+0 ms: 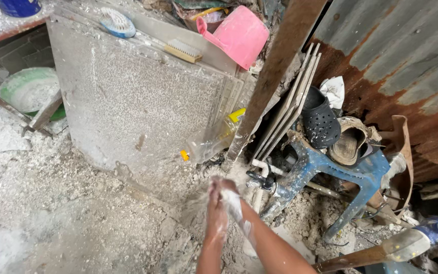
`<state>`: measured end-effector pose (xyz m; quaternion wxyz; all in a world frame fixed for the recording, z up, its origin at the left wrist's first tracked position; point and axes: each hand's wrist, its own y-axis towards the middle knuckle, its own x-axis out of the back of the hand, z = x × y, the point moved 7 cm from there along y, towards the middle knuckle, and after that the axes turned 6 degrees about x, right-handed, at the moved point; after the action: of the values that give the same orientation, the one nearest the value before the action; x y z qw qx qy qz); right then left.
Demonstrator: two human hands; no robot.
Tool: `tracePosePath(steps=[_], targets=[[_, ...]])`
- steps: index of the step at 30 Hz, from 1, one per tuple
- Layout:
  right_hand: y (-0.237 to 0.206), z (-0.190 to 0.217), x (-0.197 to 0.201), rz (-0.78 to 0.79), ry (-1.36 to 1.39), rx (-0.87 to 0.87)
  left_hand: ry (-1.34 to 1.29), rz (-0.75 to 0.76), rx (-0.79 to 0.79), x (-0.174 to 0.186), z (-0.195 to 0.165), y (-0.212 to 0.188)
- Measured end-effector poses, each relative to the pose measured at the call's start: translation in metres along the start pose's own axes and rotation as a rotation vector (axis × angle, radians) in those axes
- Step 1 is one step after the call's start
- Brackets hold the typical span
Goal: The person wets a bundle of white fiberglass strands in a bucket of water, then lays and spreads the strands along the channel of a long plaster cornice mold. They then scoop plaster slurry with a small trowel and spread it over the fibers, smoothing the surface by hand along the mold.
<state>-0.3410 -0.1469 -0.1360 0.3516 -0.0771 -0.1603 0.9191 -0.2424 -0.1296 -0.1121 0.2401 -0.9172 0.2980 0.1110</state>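
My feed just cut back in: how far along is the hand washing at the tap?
In hand: the left hand and right hand are pressed together beside the tap, with spray around them. Done: little, since white residue coats both hands. Left: that residue and the streaks on the right forearm.

Below your hands, the dusty concrete floor (pixel 51 213) is strewn with rubble. A clear plastic bottle (pixel 209 144) lies just above them, and a blue plastic stool (pixel 330 172) stands to their right.

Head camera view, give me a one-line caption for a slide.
Two dust-coated hands, left hand and right hand, pressed together over a powdery floor, beside stacked tiles and a blue stool.
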Motion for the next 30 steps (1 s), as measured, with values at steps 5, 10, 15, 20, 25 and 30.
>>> tracePosePath(steps=[5,10,15,20,25,30], targets=[[0.019,0.022,0.016,-0.201,-0.214,0.116,-0.349,0.002,0.211,-0.019,0.018,-0.031],[-0.009,-0.002,-0.007,0.101,0.147,0.022,-0.635,0.237,0.45,-0.037,0.008,0.008],[-0.032,-0.021,0.013,0.0,-0.013,-0.097,-0.546,0.089,0.68,-0.03,0.015,0.049],[-0.073,-0.024,-0.003,0.077,0.103,-0.065,0.044,-0.166,0.319,-0.004,-0.003,0.072],[-0.031,-0.019,0.003,0.031,0.103,-0.278,0.063,0.018,0.085,-0.018,-0.006,0.05],[0.03,-0.025,-0.015,0.298,-0.247,-0.321,0.071,0.041,0.045,0.002,-0.023,-0.001]])
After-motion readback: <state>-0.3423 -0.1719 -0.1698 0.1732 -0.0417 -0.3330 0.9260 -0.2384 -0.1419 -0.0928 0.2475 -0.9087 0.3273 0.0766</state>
